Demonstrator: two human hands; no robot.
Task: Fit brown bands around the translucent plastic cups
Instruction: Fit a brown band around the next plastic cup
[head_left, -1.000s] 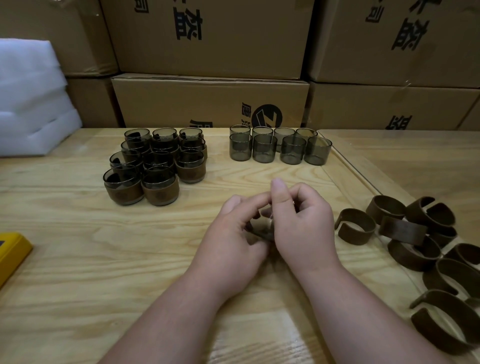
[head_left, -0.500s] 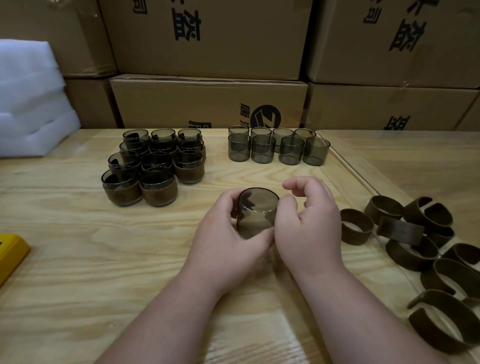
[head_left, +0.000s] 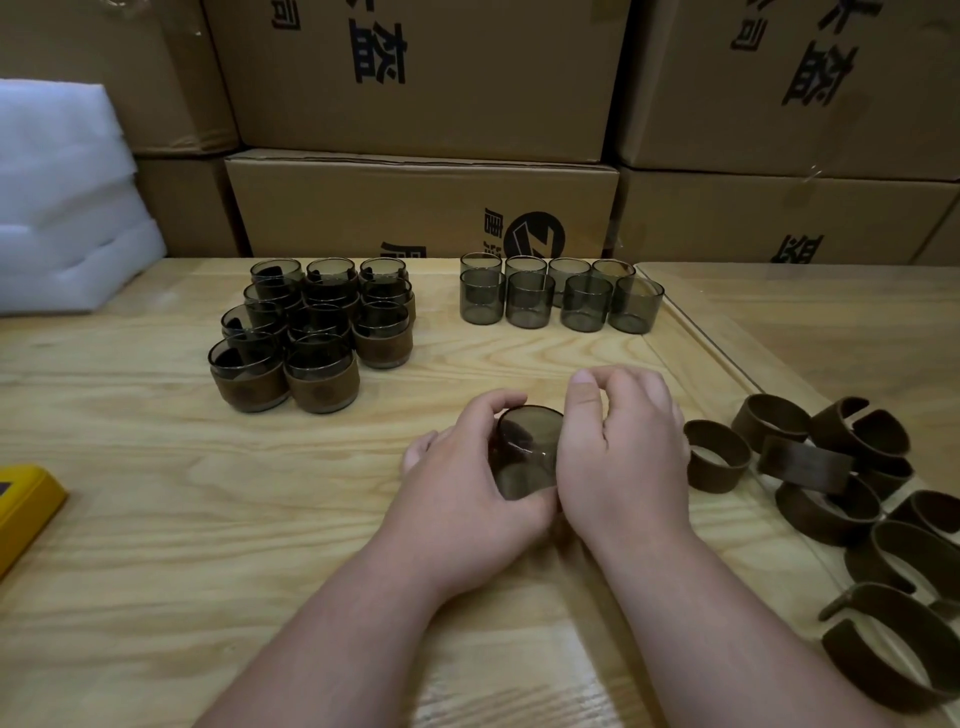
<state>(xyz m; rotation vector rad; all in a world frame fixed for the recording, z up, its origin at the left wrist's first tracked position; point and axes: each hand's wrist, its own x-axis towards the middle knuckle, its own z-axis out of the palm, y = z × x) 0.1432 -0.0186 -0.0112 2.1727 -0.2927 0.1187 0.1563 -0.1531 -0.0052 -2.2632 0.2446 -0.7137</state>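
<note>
My left hand (head_left: 462, 499) grips a smoky translucent cup (head_left: 524, 457) from its left side, just above the wooden table (head_left: 156, 493). My right hand (head_left: 623, 457) lies against the cup's right side, thumb along its wall and fingers curled above. No brown band shows on this cup; its lower part is hidden by my hands. Loose brown bands (head_left: 717, 457) lie in a pile at the right. Bare cups (head_left: 530, 306) stand in two rows at the back centre. Cups fitted with bands (head_left: 322, 379) stand grouped at the back left.
Stacked cardboard boxes (head_left: 426, 208) wall off the back of the table. White foam sheets (head_left: 62, 208) sit at the back left, and a yellow object (head_left: 26, 504) at the left edge. A clear sheet (head_left: 727, 364) covers the table's right part under the bands.
My hands were closed together over something small and brown a second ago. They have since parted, and the cup now shows between them, tilted toward me.
</note>
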